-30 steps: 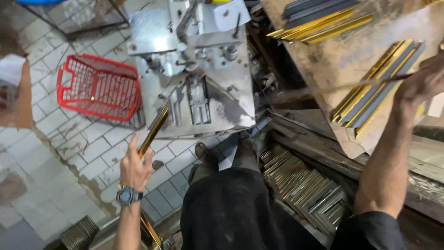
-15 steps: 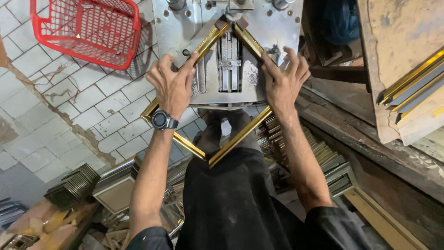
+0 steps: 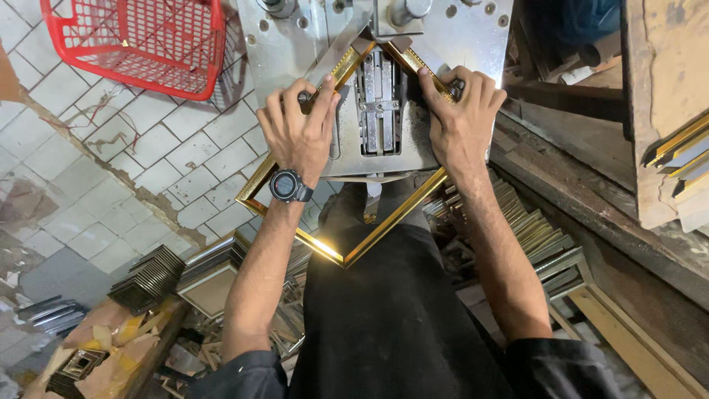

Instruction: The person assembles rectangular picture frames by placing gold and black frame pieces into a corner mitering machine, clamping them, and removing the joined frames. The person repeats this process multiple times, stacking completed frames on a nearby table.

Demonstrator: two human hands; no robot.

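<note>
Closest to me is the person's dark-clothed lap, with the lowest corner of a square gold-coloured moulding frame (image 3: 343, 258) hanging just over it. The frame sits tilted like a diamond, its top corner pushed up into the grey metal joining machine (image 3: 384, 111) on the surface ahead.

The left hand (image 3: 295, 129), a black wristwatch (image 3: 288, 185) on its wrist, lies flat with fingers spread, pressing the upper left length of the frame down against the machine's plate. The right hand (image 3: 461, 118) does the same on the upper right length, fingers curled slightly over the moulding's edge. Neither hand is closed around anything; both are open palms bearing down.

To do this well, I'd judge the two lengths need to be held snug against the guides on each side so the mitred corner meets tightly at the centre slot, with even pressure from both hands and fingertips kept clear of the middle mechanism.

Below, on either side of the legs, stacks of finished small frames (image 3: 148, 277) are piled low, and more gold strips (image 3: 679, 151) lie on a wooden board (image 3: 657, 81) at the far right. Farther off on the white tiled floor (image 3: 148, 140) stands a red plastic basket (image 3: 140, 41).
</note>
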